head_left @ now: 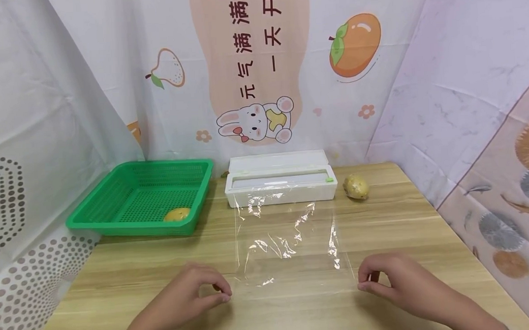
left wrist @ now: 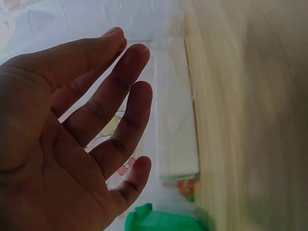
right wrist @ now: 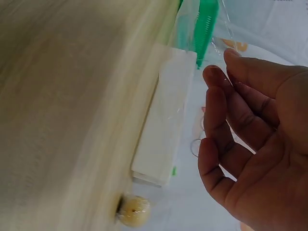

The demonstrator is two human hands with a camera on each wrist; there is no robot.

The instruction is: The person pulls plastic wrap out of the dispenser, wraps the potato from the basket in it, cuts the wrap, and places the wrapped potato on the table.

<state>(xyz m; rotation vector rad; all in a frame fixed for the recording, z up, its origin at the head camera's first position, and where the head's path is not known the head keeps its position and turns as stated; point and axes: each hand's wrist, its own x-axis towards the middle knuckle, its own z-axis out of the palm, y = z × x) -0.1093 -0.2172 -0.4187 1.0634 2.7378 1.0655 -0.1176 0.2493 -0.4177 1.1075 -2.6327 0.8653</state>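
A sheet of clear plastic wrap (head_left: 285, 243) stretches from a white wrap dispenser box (head_left: 281, 196), whose lid (head_left: 278, 160) is raised, toward the near side of the table. My left hand (head_left: 194, 291) pinches the sheet's near left corner between thumb and forefinger. At the near right corner, my right hand (head_left: 398, 282) pinches the film the same way. In the wrist views the other fingers of both the left hand (left wrist: 91, 120) and the right hand (right wrist: 255, 130) are loosely bent. Bright creases show across the film.
To the left stands a green plastic basket (head_left: 130, 229) with a yellowish round item (head_left: 177, 214) inside. A potato-like item wrapped in shiny film (head_left: 356, 186) sits right of the dispenser. Printed curtains (head_left: 169, 125) enclose the wooden table (head_left: 162, 258) at the back and sides.
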